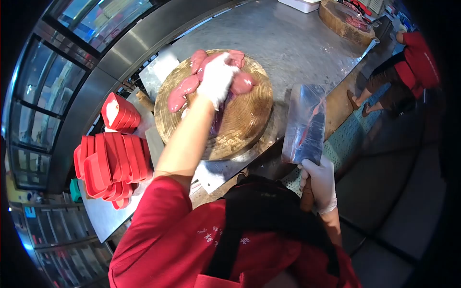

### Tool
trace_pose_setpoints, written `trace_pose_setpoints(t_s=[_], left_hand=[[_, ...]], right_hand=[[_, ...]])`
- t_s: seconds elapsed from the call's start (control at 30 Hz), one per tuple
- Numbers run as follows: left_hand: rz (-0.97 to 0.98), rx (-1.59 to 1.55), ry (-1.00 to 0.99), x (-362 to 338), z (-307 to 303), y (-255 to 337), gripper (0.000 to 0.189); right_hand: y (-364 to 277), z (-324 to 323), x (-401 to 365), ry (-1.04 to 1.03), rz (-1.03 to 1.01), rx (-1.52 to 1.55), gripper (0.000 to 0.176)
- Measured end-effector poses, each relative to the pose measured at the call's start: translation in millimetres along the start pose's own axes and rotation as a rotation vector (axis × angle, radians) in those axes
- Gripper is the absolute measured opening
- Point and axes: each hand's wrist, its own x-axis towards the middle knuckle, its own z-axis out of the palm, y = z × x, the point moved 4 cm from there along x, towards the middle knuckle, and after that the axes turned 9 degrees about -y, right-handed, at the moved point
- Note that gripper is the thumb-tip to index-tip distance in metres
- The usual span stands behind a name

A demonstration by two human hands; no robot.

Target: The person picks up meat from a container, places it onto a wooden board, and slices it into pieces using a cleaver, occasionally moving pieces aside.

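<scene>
A round wooden chopping block (245, 125) stands on the steel counter, with several smooth, pinkish-red kidneys (184, 91) on its far half. My left hand (218, 79), in a white glove, reaches over the block and touches the kidneys; its fingers are blurred and partly hidden. Beneath that wrist lies a dark purple strip (218, 117) that I cannot make out. Off the counter's near edge, my gloved right hand (319, 182) grips the wooden handle of a broad cleaver (305, 122), its wet blade pointing away from me.
Stacked red trays (113, 163) stand left of the block, with more red containers (122, 114) behind them. A second wooden block (338, 24) holding meat is at the far right, near a white tub (300, 5). A person in a red shirt (418, 65) stands at right.
</scene>
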Motion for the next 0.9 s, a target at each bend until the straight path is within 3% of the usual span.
trace_pose_setpoints(t_s=[0.03, 0.1, 0.13, 0.17, 0.23, 0.43, 0.47, 0.5, 0.57, 0.6, 0.7, 0.77, 0.83, 0.9], left_hand=[[0.060, 0.069, 0.049, -1.8, -20.5, 6.8, 0.053], [0.025, -0.264, 0.245, 36.1, -46.4, -95.3, 0.045], [-0.059, 0.051, 0.297, 16.4, -62.1, -76.3, 0.040], [-0.191, 0.224, 0.207, -8.2, -64.8, -60.0, 0.044], [-0.240, 0.460, -0.055, -24.6, -57.4, -83.7, 0.048], [-0.380, 0.322, 0.002, -22.0, -44.3, -104.2, 0.046], [-0.345, 0.010, 0.010, -26.2, -44.9, -111.3, 0.041], [-0.344, 0.017, 0.005, -29.6, -51.5, -116.0, 0.041], [-0.204, -0.507, -0.075, -32.8, -58.1, -118.0, 0.033], [-0.075, -0.541, -0.078, -33.4, -61.0, -105.3, 0.026], [-0.013, -0.672, -0.038, -24.3, -61.4, -72.3, 0.022], [0.072, -0.661, -0.021, -26.8, -52.1, -14.6, 0.023], [0.206, -0.105, 0.072, -39.1, -44.2, 43.2, 0.026], [0.366, -0.179, 0.063, -32.5, -19.1, 28.1, 0.026]], right_hand=[[0.1, 2.5, 0.5, 0.002, 0.016, 0.004, 0.010], [3.1, 5.5, 1.5, 0.008, 0.033, 0.014, 0.010], [7.2, 6.6, 3.6, 0.002, 0.050, 0.004, 0.011], [10.5, 7.6, 5.6, -0.004, 0.066, -0.005, 0.011], [14.1, 7.9, 8.6, -0.034, 0.058, -0.018, 0.012], [19.4, 15.8, 15.9, -0.102, 0.087, -0.028, 0.014], [20.7, 16.4, 17.7, -0.118, 0.076, -0.030, 0.014], [21.2, 16.5, 18.0, -0.117, 0.075, -0.022, 0.014], [20.0, 17.1, 17.3, -0.151, 0.046, -0.015, 0.013], [20.2, 15.9, 17.0, -0.149, 0.048, -0.011, 0.013], [18.7, 13.4, 18.0, -0.137, 0.040, -0.025, 0.012], [17.3, 11.2, 18.1, -0.127, 0.046, -0.014, 0.012], [17.5, 8.3, 18.8, -0.116, 0.044, -0.020, 0.013], [19.2, 4.9, 19.8, -0.100, 0.047, -0.021, 0.013]])
